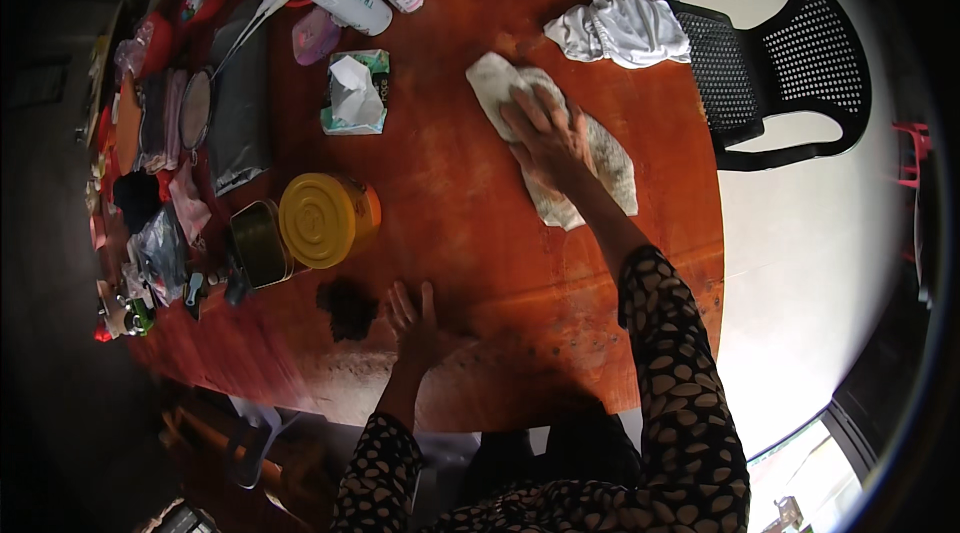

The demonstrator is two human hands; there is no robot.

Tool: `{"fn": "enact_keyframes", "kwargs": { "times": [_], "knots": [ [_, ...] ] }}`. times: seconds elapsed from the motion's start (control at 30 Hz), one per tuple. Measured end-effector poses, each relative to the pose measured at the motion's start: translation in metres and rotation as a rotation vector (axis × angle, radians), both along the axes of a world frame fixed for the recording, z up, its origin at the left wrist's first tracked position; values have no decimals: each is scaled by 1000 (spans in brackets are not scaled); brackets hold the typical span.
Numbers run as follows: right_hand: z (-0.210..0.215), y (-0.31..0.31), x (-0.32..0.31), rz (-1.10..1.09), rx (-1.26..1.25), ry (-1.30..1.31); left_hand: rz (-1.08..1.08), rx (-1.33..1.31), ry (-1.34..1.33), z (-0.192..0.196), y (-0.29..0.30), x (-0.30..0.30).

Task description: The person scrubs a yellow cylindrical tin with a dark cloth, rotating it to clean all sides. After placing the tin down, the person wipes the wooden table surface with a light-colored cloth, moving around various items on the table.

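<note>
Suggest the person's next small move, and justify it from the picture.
Perhaps draw the right hand, with the off-white, grey-mottled cloth beneath it, closer in: the reddish-brown wooden table looks dark-speckled on its near side.

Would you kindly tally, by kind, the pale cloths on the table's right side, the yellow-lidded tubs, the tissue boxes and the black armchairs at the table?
Pale cloths: 2 (off-white cloth under the right hand; crumpled white cloth)
Yellow-lidded tub: 1
Tissue box: 1
Black armchair: 1
Total: 5
</note>
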State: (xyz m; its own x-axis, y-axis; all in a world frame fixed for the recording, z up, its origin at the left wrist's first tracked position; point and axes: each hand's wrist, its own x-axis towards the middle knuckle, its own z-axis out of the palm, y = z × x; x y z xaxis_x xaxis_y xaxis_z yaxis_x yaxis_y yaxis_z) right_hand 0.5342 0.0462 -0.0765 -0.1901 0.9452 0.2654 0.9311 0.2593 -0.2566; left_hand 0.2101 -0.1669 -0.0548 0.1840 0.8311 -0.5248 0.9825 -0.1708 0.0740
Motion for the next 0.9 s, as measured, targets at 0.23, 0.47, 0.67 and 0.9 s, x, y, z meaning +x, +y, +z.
{"fn": "enact_keyframes", "kwargs": {
  "times": [0.23, 0.47, 0.67, 0.9],
  "knots": [
    [11, 19, -94, 281, -222, -143, -53, 185, -43, -6, -5, -4],
    [-26, -111, -108, 443, -73, 50, 78, -163, 50, 18, 17, 15],
    [7, -268, -85, 428, -157, 97, 72, -298, 4, 44, 27, 17],
    [-5, -359, -62, 454, -274, 216, 56, -249, 6, 22, 18, 9]
  ]
}}
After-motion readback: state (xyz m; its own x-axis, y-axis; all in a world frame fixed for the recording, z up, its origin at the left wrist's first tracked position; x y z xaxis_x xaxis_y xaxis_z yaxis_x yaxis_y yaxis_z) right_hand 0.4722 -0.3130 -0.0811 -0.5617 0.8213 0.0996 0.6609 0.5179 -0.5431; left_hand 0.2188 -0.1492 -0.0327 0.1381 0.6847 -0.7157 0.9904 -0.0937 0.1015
